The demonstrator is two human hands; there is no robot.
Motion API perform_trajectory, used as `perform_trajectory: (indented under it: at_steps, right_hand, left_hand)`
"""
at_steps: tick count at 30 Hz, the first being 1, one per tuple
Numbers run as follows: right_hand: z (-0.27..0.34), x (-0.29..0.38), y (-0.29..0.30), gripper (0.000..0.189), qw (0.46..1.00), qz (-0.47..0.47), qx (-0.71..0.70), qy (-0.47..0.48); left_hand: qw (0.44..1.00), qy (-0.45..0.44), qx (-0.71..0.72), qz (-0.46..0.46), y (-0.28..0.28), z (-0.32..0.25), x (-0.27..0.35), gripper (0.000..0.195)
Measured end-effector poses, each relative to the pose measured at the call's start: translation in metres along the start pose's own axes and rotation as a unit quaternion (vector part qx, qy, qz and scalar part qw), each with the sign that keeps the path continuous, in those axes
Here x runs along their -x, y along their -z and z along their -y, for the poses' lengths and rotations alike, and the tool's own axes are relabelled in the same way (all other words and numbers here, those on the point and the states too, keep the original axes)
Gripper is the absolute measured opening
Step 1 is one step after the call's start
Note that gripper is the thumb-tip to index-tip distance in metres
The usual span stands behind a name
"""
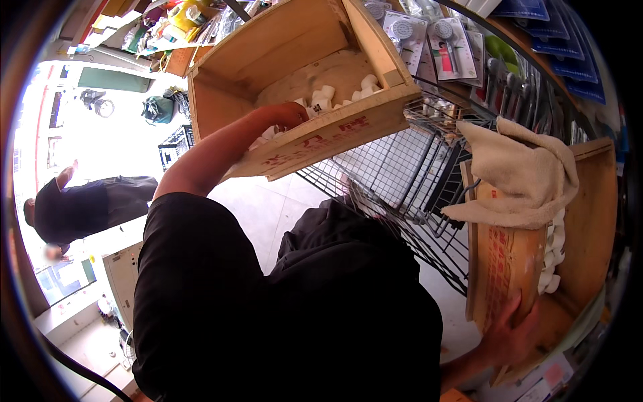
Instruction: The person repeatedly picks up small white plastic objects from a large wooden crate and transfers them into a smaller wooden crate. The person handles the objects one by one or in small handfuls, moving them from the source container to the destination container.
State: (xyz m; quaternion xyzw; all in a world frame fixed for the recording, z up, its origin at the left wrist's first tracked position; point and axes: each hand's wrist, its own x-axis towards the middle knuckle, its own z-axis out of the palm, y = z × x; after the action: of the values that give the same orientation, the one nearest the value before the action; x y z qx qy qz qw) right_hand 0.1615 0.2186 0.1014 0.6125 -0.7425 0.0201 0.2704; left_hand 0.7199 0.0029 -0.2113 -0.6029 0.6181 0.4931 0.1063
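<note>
My left hand (292,115) reaches over the front wall of a wooden box (301,151), down among white pipe fittings (322,97) that look like plastic. Its fingers are mostly hidden, so whether it holds a fitting cannot be seen. At lower right, my right hand (517,326) lies over the front wall of a second wooden box (507,261), thumb and fingers straddling the wall. More white fittings (552,256) lie inside that box. A beige cloth (522,176) is draped across its upper end. Both boxes bear red writing.
A black wire basket or rack (382,166) stands between the boxes. Packaged shower heads (447,47) hang behind it. Another person (85,206) in dark clothes is at the left, beside a white counter (108,233). A black crate (176,145) sits on the floor.
</note>
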Motion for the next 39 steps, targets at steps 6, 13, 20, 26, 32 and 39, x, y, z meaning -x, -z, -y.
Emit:
perform_trajectory:
  at_steps: [6, 13, 20, 26, 32, 39]
  right_hand:
    - [-0.001, -0.002, 0.000, 0.035, 0.999, -0.025, 0.019, 0.019]
    - [-0.006, 0.004, -0.006, 0.034, 0.999, -0.007, 0.053, -0.008]
    - [-0.009, 0.005, -0.009, 0.033, 0.997, -0.008, 0.070, -0.012]
    - [-0.008, 0.002, -0.005, 0.038, 0.999, -0.016, 0.047, -0.001]
    - [0.002, -0.003, -0.001, 0.034, 1.000, 0.013, 0.026, 0.008]
    - [0.003, -0.013, 0.003, 0.039, 1.000, -0.005, -0.028, 0.008]
  left_hand:
    - [0.998, 0.050, -0.015, 0.045, 0.020, -0.023, 0.001, 0.037]
    - [0.964, -0.012, -0.004, -0.267, 0.033, -0.030, -0.018, 0.042]
    - [0.981, 0.064, 0.003, -0.183, 0.033, -0.063, -0.043, 0.051]
    - [0.979, 0.090, -0.042, -0.177, 0.039, -0.072, -0.054, 0.048]
    - [0.988, 0.005, -0.003, -0.156, 0.034, -0.051, -0.071, 0.041]
    - [0.955, -0.007, 0.010, -0.298, 0.048, 0.003, -0.095, 0.047]
